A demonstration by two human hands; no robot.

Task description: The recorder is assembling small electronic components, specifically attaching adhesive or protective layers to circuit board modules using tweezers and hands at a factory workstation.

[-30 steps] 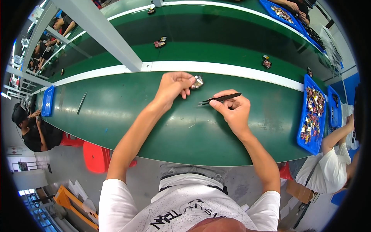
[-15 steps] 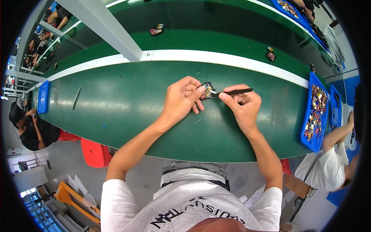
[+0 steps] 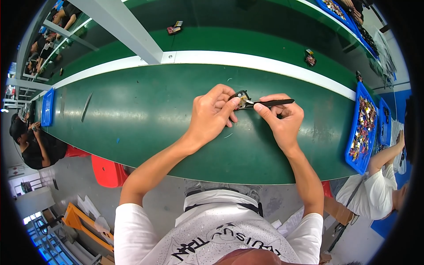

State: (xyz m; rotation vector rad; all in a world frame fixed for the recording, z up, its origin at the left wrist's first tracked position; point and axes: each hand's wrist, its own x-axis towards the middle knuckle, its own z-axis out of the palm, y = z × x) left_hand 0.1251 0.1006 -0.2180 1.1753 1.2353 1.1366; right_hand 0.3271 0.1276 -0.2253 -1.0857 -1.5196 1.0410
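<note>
Above the middle of the green table, my left hand (image 3: 207, 115) pinches a small part (image 3: 241, 96) with a black frame and a shiny, yellowish inside. Its lower portion is covered by my fingers. Black tweezers (image 3: 278, 102) lie between the thumb and fingers of my right hand (image 3: 283, 123), held almost level. Their tips point left and reach the part's right side. Whether the tips grip anything is too small to tell.
A blue tray (image 3: 349, 154) full of small colourful parts stands at the table's right end, a person beside it. Another blue tray (image 3: 47, 108) is at the far left. Beyond the white rail (image 3: 247, 58), small parts (image 3: 310, 58) lie on a green surface. A grey post (image 3: 126, 31) rises there.
Both hands have shifted slightly right, keeping hold of the part and the tweezers. More of the part's black frame now shows above my left fingers. The whole view has moved a little.
</note>
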